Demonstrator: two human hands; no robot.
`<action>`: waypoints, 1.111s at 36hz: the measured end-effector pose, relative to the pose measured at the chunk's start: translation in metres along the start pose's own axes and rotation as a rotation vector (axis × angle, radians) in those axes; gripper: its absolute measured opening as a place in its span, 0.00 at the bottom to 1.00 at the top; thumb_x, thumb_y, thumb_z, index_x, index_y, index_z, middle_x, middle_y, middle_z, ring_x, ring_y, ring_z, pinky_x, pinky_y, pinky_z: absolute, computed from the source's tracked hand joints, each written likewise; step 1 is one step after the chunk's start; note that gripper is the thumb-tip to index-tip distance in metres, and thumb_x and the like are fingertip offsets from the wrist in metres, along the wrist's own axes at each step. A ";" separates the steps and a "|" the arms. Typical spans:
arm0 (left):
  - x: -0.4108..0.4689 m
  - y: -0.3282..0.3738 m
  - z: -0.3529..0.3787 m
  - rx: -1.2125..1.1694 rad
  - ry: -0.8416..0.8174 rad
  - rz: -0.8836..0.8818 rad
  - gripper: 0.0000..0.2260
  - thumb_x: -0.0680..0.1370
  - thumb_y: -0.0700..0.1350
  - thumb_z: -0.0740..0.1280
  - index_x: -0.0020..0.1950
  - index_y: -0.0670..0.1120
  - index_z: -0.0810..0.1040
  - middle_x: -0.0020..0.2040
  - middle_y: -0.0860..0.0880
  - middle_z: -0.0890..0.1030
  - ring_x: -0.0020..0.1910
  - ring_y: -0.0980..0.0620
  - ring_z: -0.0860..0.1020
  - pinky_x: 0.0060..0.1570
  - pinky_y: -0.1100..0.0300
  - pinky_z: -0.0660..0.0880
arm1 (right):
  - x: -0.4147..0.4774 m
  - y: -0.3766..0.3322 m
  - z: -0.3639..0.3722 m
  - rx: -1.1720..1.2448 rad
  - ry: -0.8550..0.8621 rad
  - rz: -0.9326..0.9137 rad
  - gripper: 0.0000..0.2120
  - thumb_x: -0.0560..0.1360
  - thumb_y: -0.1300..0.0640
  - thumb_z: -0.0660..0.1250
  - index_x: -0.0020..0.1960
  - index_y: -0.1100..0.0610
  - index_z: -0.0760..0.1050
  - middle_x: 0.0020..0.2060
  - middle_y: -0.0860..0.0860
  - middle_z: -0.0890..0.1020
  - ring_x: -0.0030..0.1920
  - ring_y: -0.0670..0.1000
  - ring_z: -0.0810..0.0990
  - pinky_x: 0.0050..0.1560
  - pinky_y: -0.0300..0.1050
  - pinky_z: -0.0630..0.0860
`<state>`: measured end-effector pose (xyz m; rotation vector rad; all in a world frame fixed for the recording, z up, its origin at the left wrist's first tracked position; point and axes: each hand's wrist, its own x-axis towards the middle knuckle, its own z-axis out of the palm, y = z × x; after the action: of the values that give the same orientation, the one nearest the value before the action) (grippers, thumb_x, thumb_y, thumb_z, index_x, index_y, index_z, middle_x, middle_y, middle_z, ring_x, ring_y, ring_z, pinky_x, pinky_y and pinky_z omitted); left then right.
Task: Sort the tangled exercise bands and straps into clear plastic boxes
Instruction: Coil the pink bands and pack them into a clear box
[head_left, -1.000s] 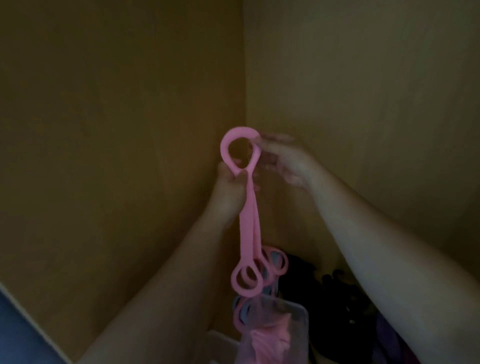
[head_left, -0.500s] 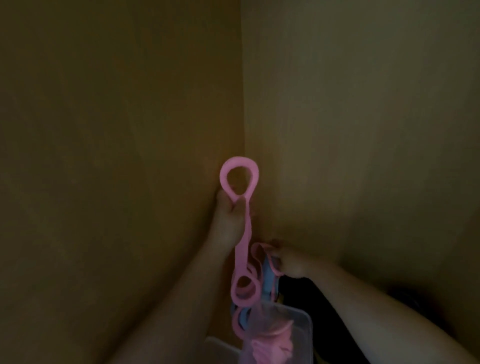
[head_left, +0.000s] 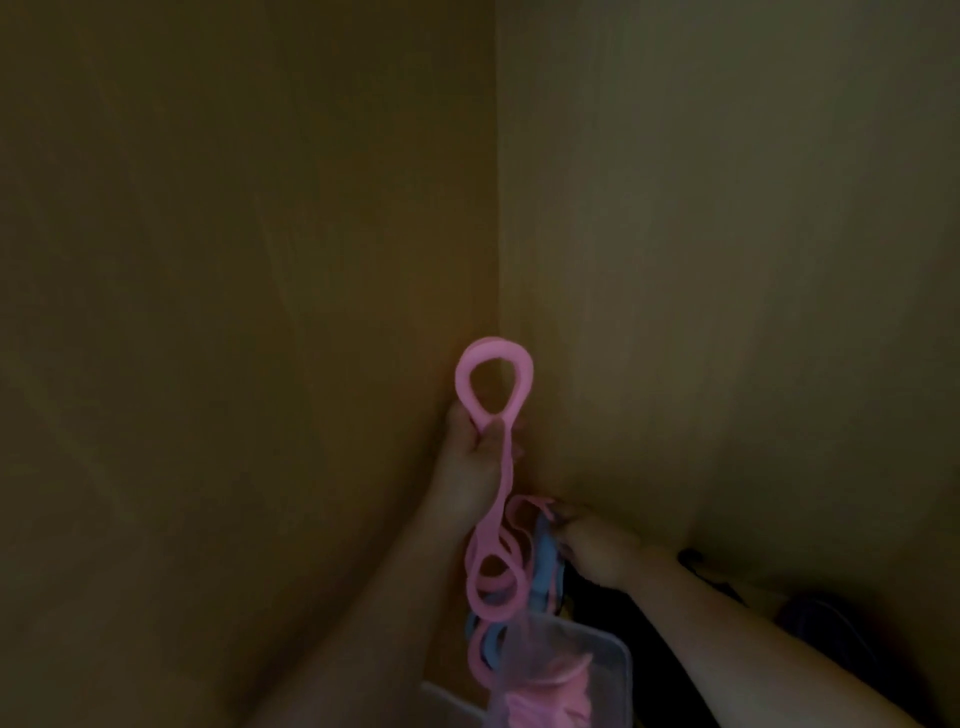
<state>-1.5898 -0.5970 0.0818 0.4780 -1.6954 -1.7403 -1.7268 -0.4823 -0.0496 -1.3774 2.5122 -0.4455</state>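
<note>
A pink looped exercise band (head_left: 505, 470) hangs in a dim wooden corner. My left hand (head_left: 470, 457) grips it just below its top loop, which stands up above my fist. Lower down, the band's loops tangle with a blue band (head_left: 545, 566). My right hand (head_left: 592, 545) pinches the tangled pink and blue loops at their right side. Below them stands a clear plastic box (head_left: 618, 660) with pink material inside it.
Two brown wooden panels (head_left: 727, 260) meet in a corner right behind my hands. A dark pile of straps (head_left: 810, 618) lies low at the right, behind my right forearm. The scene is dim.
My right hand let go of the top loop and dropped to the lower tangled loops. My left hand sank lower in view with the band.
</note>
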 end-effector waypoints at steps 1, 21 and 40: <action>0.000 0.000 0.000 0.006 -0.006 0.000 0.11 0.82 0.37 0.58 0.64 0.45 0.68 0.48 0.43 0.81 0.38 0.51 0.78 0.40 0.54 0.75 | 0.000 -0.001 -0.004 -0.034 0.053 -0.042 0.14 0.81 0.59 0.58 0.64 0.56 0.75 0.62 0.53 0.76 0.55 0.46 0.76 0.58 0.39 0.70; 0.034 0.085 0.019 0.139 0.062 0.229 0.13 0.81 0.38 0.60 0.66 0.41 0.70 0.53 0.41 0.80 0.47 0.48 0.80 0.46 0.55 0.77 | -0.028 -0.076 -0.205 0.174 0.865 -0.309 0.20 0.68 0.63 0.56 0.54 0.67 0.80 0.51 0.62 0.82 0.52 0.56 0.79 0.56 0.26 0.65; 0.030 0.221 0.077 0.036 -0.201 0.199 0.14 0.77 0.32 0.58 0.42 0.48 0.78 0.38 0.43 0.81 0.37 0.44 0.79 0.46 0.46 0.78 | -0.135 -0.162 -0.383 0.020 0.985 -0.507 0.09 0.70 0.72 0.69 0.45 0.60 0.82 0.41 0.51 0.83 0.43 0.43 0.80 0.50 0.36 0.75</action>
<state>-1.6190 -0.5491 0.3107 0.1463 -1.8478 -1.6596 -1.6650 -0.3933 0.3743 -2.1674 2.7244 -1.5681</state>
